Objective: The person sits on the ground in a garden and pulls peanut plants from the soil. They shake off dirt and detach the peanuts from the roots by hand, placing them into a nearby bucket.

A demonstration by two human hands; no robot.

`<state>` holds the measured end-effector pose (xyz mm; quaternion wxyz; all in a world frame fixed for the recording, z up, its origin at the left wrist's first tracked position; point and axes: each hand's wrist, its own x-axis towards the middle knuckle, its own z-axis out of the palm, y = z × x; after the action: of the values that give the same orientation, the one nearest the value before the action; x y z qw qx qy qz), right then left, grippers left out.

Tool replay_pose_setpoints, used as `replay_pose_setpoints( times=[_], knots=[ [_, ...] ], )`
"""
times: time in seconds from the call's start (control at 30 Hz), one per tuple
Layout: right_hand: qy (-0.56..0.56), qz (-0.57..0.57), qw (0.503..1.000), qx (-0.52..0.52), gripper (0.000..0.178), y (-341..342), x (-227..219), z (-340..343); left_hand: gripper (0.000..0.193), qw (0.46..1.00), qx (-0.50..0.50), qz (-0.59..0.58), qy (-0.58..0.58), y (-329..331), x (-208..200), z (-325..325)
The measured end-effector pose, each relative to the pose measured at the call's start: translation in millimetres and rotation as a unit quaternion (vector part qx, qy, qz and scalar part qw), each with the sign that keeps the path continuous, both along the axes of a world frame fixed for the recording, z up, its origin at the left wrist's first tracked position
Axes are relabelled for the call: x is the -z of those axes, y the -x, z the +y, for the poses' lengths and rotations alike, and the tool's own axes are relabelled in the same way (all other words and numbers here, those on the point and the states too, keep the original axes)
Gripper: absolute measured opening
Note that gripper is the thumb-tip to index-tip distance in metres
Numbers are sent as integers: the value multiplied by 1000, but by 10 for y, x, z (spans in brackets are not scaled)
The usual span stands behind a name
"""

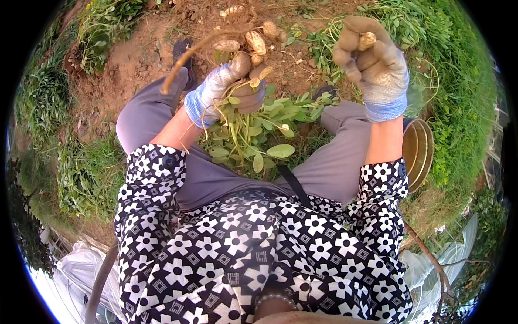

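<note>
My left hand (216, 89), in a soiled white and blue work glove, is closed around the stem of an uprooted peanut plant (251, 132). The plant's green and yellowing leaves hang down between my knees. Its root end points up and away, with several pale peanut pods (255, 41) clustered above my fingers and a long brown root reaching left. Raised to the right and apart from the plant, my right hand (382, 70) wears a matching glove. Its curled fingers pinch a single peanut pod (367, 41) against the thumb.
A round brass-coloured metal container (423, 154) stands beside my right forearm, partly hidden by it. Reddish soil (129, 59) lies in front of me. Pulled plants (102, 32) are heaped at the far left, and grass (458, 102) grows at the right. Whitish plastic sheeting (81, 272) lies behind me.
</note>
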<state>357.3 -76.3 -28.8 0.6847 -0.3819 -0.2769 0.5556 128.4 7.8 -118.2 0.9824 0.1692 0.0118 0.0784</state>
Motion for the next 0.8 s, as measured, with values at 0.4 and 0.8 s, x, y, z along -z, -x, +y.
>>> replay_pose_setpoints(
  times=[0.4,0.8],
  knots=[
    [183,-482,857,-11,36,669,387,102,37,975,-100,197,-31,-123,-181,-56],
    [108,-625,773,-33,30,688,315,175,39,964,-78,243,-76,-71,-20,-38]
  ],
)
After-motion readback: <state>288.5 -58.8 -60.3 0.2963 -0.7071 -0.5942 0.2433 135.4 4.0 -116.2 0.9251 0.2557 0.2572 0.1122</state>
